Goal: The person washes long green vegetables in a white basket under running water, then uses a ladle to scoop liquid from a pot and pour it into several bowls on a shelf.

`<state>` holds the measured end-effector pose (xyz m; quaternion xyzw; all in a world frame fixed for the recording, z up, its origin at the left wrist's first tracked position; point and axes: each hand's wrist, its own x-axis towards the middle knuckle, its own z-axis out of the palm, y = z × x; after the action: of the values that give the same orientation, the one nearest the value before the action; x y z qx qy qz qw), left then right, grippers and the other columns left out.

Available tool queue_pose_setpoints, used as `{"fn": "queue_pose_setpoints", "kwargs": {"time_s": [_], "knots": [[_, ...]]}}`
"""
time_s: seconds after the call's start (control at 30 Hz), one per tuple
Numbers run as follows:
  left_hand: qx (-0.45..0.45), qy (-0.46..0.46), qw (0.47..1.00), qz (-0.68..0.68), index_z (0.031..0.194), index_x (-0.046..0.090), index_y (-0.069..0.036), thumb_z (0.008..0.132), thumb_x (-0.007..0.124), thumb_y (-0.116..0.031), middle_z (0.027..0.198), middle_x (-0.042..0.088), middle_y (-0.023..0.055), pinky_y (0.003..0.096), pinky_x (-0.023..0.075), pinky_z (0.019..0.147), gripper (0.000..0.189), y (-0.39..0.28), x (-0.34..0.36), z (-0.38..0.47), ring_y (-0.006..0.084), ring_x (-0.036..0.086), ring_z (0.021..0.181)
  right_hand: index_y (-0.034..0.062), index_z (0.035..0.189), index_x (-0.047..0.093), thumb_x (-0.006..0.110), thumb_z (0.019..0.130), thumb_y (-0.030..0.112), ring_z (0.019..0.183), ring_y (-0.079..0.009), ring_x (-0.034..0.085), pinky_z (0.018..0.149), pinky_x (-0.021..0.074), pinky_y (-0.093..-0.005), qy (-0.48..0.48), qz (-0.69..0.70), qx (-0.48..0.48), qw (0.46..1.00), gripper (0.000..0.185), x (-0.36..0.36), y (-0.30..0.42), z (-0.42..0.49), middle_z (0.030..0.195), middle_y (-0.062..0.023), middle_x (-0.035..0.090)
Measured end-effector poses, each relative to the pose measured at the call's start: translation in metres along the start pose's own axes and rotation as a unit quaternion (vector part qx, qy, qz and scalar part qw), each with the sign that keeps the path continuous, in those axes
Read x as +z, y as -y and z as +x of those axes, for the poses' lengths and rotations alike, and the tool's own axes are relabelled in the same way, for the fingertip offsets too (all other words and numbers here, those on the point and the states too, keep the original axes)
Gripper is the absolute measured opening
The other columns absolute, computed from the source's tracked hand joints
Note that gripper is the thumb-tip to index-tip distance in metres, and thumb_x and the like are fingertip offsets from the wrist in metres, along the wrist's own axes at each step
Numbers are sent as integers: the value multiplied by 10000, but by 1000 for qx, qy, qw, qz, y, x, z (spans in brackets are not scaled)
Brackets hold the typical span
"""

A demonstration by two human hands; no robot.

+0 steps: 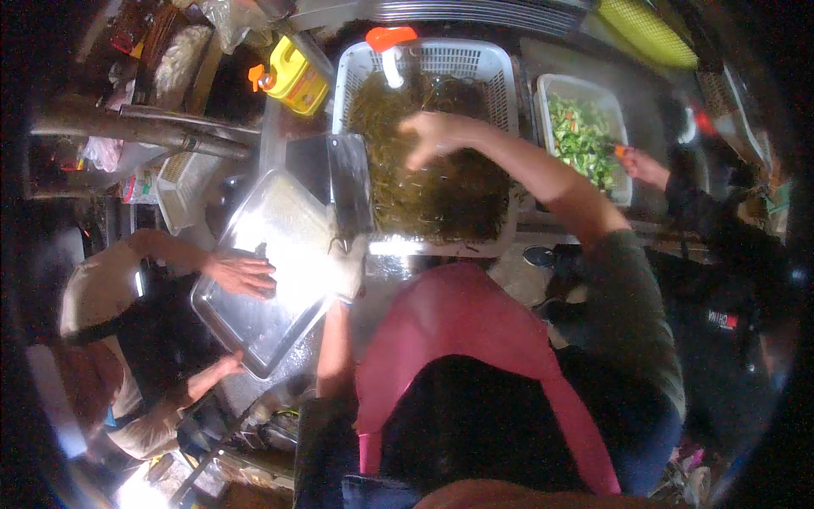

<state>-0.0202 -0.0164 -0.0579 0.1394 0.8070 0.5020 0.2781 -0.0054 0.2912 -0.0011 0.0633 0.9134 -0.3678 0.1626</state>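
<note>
My right hand [435,135] is over brownish-green shredded strips [439,197], perhaps kelp, in a white slotted plastic basket [505,70]. Its fingers are spread, slightly blurred, with nothing visible between them. At the basket's near left corner, my left hand [351,273], apparently in a white glove, holds a cleaver upright by its handle. The dark, broad cleaver blade [351,181] overlaps the basket's left rim. Glare hides part of my left hand's grip. Left of it lies a tilted rectangular metal tray [254,324] with pale contents in its upper part.
At left, a co-worker's hands [241,275] touch the tray. At right, another person's hand [639,167] holds something orange beside chopped green vegetables [579,137] in a white tub [626,184]. An orange-topped white spout [393,63] overhangs the basket; a yellow jug [299,79] stands behind.
</note>
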Motion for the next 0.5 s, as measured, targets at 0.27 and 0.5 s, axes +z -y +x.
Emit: {"fn": "queue_pose_setpoints", "kwargs": {"time_s": [0.27,0.5], "knots": [[-110,-19,992,-63,1387,382,-87,861,589,-63,755,576,0,207,391,412,565,-3,3,-2,52,460,502,46,1183,588,744,708,469,996,-285,620,909,465,-389,-284,101,78,950,655,0,-129,88,1055,-169,659],[-46,-26,998,-17,1277,449,-36,868,579,-55,744,555,1,199,394,389,430,-7,6,3,45,461,504,27,1245,557,691,762,544,1230,-304,483,1019,386,-371,-124,270,208,932,720,37,-153,102,1292,-227,523]]}}
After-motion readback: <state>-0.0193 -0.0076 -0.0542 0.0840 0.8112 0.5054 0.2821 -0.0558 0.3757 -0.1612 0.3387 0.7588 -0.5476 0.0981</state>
